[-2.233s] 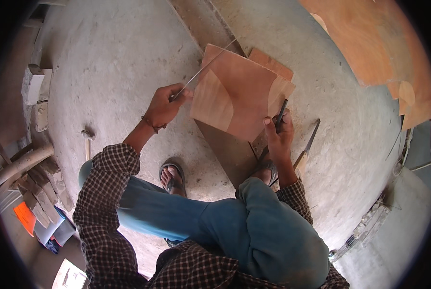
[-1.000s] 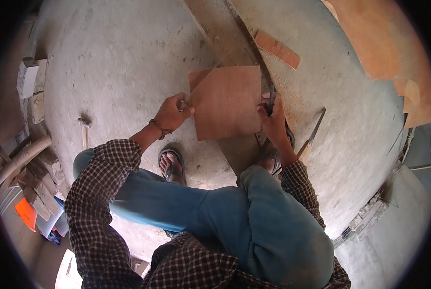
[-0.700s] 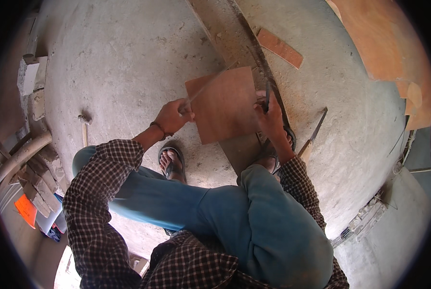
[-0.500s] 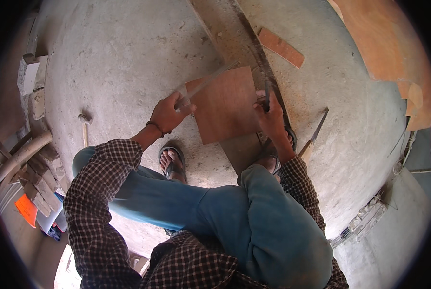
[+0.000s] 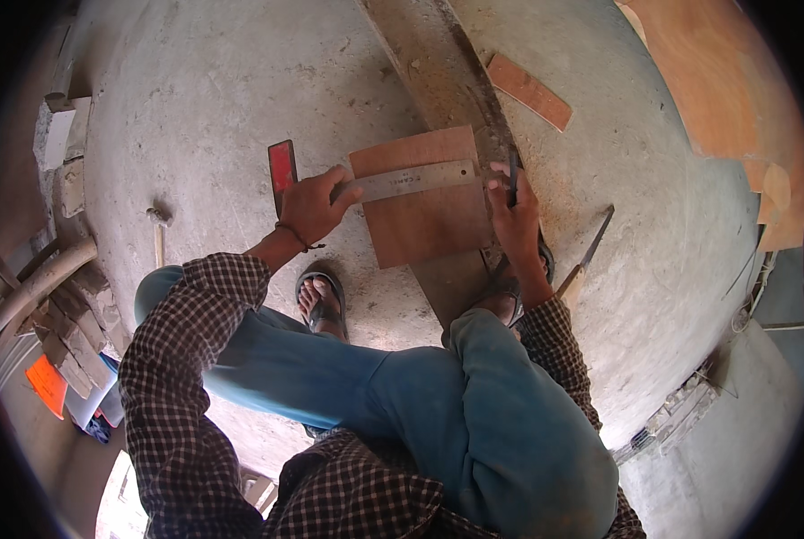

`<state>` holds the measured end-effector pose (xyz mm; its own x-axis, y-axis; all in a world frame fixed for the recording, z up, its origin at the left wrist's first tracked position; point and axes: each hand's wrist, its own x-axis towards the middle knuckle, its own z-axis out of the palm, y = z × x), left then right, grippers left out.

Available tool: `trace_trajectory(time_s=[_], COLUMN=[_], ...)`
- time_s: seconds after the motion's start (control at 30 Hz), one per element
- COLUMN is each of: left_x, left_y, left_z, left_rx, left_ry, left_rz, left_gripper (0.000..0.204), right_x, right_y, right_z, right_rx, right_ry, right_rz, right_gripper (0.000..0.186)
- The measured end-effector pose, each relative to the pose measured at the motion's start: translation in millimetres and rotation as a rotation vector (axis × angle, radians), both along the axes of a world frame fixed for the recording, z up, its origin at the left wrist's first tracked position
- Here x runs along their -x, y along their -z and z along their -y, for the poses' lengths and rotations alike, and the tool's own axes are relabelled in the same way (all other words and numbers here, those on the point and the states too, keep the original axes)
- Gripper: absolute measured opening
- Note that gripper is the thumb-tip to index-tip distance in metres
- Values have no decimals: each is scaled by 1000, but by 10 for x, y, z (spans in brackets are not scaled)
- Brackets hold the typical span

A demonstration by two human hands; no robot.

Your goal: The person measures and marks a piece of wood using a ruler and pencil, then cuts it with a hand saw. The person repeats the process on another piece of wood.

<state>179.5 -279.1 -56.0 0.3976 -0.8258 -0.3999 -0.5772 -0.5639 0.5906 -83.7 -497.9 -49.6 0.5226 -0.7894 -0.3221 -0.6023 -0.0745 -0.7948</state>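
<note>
My left hand [image 5: 314,205] is closed on a try square [image 5: 411,182] with a red-and-black stock. Its flat metal blade lies across a reddish-brown plywood piece [image 5: 433,229], which rests over a long wooden plank [image 5: 411,58]. Just off the plywood's right edge, my right hand [image 5: 517,220] grips a slim dark stick-like tool [image 5: 512,169], pointing away from me; its exact kind is unclear. The fingers of that hand are curled around it, near the blade's end.
A smaller plywood strip [image 5: 529,92] lies beyond the plank. To the right is a dark-bladed tool with a wooden handle [image 5: 573,280]; large plywood sheets [image 5: 716,72] lie farther off. A hammer [image 5: 159,235] and stacked wood [image 5: 74,332] are at left.
The try square has turned from slanting in the air to lying across the plywood, its red stock now showing. My right hand has shifted slightly right and toward me, still holding the dark tool.
</note>
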Motion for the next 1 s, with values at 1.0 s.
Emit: trace_trajectory(time_s=[1.0], left_x=[-80], left_y=[199], left_z=[103], left_rx=[37], left_ry=[-108], left_rz=[-145], left_gripper=[35], right_x=[-328], right_y=[141], right_z=[65], right_rx=[121], right_ry=[-98], right_rz=[12], right_gripper=[36])
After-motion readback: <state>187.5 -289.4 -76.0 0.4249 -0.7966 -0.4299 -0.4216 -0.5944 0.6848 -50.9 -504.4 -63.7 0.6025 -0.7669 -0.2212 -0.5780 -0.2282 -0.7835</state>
